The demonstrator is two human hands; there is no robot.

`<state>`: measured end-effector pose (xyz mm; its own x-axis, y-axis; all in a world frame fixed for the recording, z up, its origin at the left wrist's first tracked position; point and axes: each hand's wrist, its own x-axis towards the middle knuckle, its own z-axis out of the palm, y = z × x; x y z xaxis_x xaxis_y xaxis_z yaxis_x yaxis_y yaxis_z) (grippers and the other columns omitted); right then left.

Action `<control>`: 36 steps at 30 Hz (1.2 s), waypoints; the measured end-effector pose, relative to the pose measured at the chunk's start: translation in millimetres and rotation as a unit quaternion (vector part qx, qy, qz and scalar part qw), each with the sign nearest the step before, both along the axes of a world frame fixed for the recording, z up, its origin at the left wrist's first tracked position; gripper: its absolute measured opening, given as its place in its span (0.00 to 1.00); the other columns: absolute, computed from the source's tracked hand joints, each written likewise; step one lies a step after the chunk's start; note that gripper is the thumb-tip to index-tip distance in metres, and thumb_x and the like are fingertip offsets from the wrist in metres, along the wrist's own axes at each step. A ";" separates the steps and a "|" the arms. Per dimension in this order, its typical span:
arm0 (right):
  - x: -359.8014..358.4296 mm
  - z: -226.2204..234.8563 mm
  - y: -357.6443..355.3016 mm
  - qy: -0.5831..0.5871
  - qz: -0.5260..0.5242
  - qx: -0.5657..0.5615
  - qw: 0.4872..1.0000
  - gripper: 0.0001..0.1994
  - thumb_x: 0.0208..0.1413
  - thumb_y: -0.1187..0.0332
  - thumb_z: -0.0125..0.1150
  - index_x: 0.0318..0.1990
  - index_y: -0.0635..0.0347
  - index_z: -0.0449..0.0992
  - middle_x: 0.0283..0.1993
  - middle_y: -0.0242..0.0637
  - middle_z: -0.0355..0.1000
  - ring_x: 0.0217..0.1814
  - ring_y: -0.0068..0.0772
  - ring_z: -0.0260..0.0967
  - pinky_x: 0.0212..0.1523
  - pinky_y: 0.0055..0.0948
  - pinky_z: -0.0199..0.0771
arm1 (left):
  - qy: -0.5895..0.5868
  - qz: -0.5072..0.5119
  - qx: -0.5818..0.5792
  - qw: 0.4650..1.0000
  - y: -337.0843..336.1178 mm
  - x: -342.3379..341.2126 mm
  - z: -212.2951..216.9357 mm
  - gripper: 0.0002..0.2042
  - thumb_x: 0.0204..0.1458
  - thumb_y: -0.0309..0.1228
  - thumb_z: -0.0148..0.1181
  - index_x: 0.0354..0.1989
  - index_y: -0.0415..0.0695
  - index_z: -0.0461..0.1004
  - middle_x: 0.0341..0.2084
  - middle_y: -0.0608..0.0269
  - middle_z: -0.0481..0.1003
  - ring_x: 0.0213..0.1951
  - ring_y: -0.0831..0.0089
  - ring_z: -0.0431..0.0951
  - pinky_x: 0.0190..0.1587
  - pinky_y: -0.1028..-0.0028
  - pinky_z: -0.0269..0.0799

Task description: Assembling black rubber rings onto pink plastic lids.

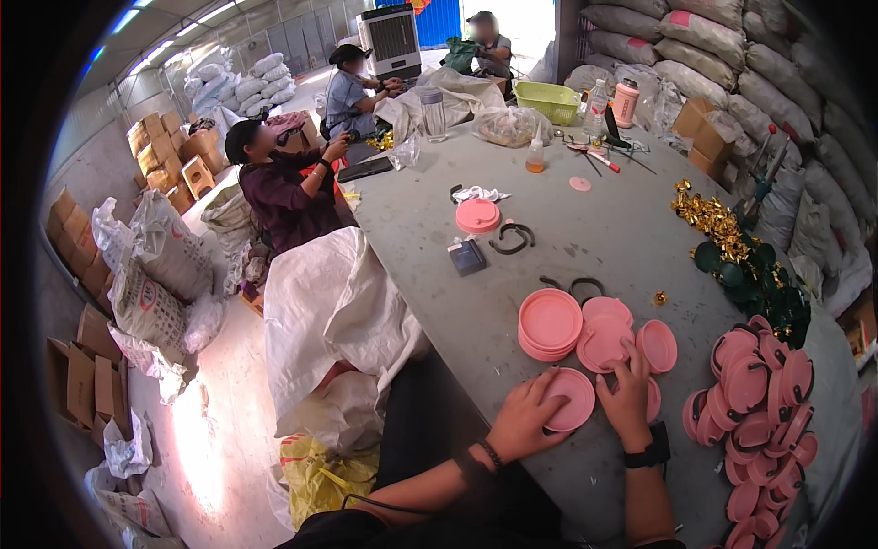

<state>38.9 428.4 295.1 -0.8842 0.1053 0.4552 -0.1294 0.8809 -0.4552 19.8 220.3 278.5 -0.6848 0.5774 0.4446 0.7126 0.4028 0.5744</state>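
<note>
My left hand (525, 416) grips a shallow round pink lid (574, 403) by its rim, thumb over its inside, low above the grey table. My right hand (626, 392) is beside it, fingers apart and bent, fingertips against the pink lids (604, 331) lying just beyond. Another pink lid is partly hidden behind that hand. To the left of those stands a small stack of pink lids (550, 320); one more pink lid (657, 345) leans at the right. Black curved strips (585, 289) lie behind the stack.
A heap of pink lids with black strips (754, 403) covers the table's right side, beyond it green and gold parts (718, 220). Farther off are a pink lid (477, 216), a dark square box (466, 257), a dropper bottle (535, 154) and a green basket (547, 101). Several people sit around the table.
</note>
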 end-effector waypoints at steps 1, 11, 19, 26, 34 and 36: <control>0.0 0.5 -0.4 0.000 0.001 0.000 1.000 0.10 0.43 0.73 0.63 0.35 0.62 0.72 0.63 0.45 0.59 0.63 0.54 0.54 0.60 0.46 0.58 | 0.000 0.001 0.000 1.000 -0.2 0.2 0.3 0.25 0.34 0.38 0.70 0.44 0.46 0.75 0.61 0.48 0.60 0.54 0.51 0.67 0.56 0.60 0.64; -0.4 -1.0 -0.6 0.000 -0.002 -0.006 1.000 0.10 0.43 0.73 0.63 0.35 0.63 0.72 0.63 0.45 0.59 0.64 0.54 0.53 0.60 0.46 0.57 | 0.005 0.004 0.009 1.000 -0.9 0.6 0.6 0.24 0.35 0.39 0.70 0.44 0.47 0.75 0.60 0.49 0.60 0.54 0.51 0.67 0.56 0.60 0.63; -0.1 -0.1 -0.8 -0.001 -0.004 0.005 1.000 0.10 0.43 0.73 0.63 0.35 0.62 0.73 0.63 0.45 0.59 0.64 0.54 0.53 0.61 0.46 0.57 | 0.009 0.005 0.007 1.000 -1.2 0.6 1.4 0.24 0.35 0.39 0.70 0.44 0.47 0.75 0.59 0.49 0.61 0.54 0.51 0.67 0.56 0.60 0.64; 0.2 0.6 -1.6 -0.002 -0.005 -0.003 1.000 0.10 0.43 0.73 0.63 0.34 0.62 0.72 0.63 0.45 0.58 0.64 0.54 0.53 0.61 0.46 0.57 | 0.008 0.004 0.009 1.000 -0.6 0.4 -0.2 0.24 0.35 0.39 0.70 0.44 0.47 0.75 0.59 0.49 0.60 0.54 0.51 0.67 0.56 0.60 0.64; 0.2 0.7 -1.8 -0.007 0.000 0.001 1.000 0.10 0.43 0.73 0.63 0.35 0.63 0.72 0.63 0.44 0.58 0.65 0.54 0.53 0.62 0.46 0.56 | 0.012 0.008 0.016 1.000 -2.0 1.5 -1.2 0.24 0.35 0.39 0.70 0.45 0.47 0.74 0.59 0.49 0.61 0.54 0.51 0.67 0.55 0.60 0.64; -0.1 0.7 -1.3 -0.006 -0.001 0.002 1.000 0.10 0.43 0.73 0.63 0.35 0.63 0.72 0.63 0.45 0.58 0.65 0.54 0.52 0.62 0.46 0.56 | 0.009 0.009 0.017 1.000 -2.0 1.2 -1.2 0.24 0.35 0.39 0.70 0.44 0.47 0.74 0.59 0.49 0.61 0.54 0.51 0.67 0.55 0.60 0.64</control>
<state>38.8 427.1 295.8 -0.8894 0.1051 0.4449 -0.1226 0.8828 -0.4536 21.0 218.3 277.3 -0.6863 0.5492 0.4768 0.7161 0.3958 0.5749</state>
